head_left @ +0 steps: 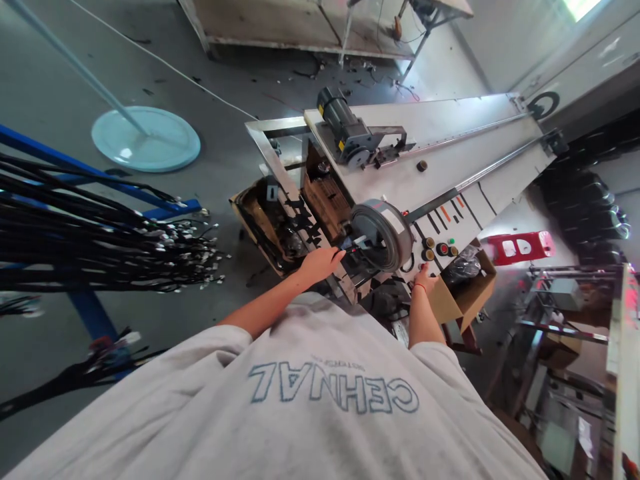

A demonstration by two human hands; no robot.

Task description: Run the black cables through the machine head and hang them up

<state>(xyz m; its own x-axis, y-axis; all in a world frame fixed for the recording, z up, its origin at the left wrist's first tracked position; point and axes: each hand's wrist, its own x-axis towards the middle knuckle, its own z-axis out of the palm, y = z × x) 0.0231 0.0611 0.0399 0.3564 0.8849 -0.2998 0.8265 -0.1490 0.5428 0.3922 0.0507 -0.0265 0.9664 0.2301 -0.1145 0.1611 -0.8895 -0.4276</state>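
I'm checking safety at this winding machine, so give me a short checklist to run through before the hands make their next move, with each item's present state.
1. Left hand at the grey round drum, gripping a small red and blue piece: ok.
2. Right hand beside the round buttons on the white panel: ok.
3. Which button is touched: cannot tell.
4. Drum spinning or stopped: cannot tell.
5. Brown cardboard box near the right wrist: ok.

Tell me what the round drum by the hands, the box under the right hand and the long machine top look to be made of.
Drum: apparently metal, dull grey rim with a soft sheen. Box: corrugated cardboard, matt brown with folded flaps. Machine top: likely painted or bare sheet metal, flat, pale, faintly reflective. The left hand is beside the drum, the right hand by the buttons.
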